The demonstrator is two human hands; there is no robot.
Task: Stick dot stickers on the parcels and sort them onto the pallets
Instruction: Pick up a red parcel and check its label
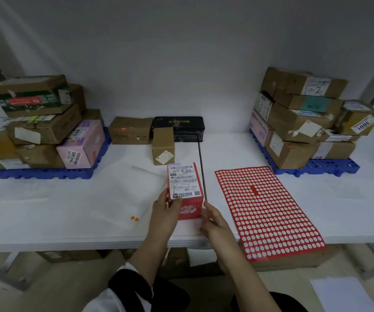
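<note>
1. The left hand (166, 210) reaches forward from a dark and white sleeve. It grips the left side of a small red cardboard box with a white shipping label (186, 188), and its thumb is curled over the label's lower left corner.
2. The right hand (213, 218) comes in from the lower right. Its fingers are fairly straight and blurred, with the tips laid against the box's lower right edge.
3. The box is at the front middle of the white table (46, 210), just left of a red sheet covered in rows of white dots (269, 212).
4. Two orange dot stickers (134, 219) lie on the table near the left hand.
5. A left blue plastic pallet (46, 173) and a right blue plastic pallet (328, 167) each carry stacked cardboard parcels.
</note>
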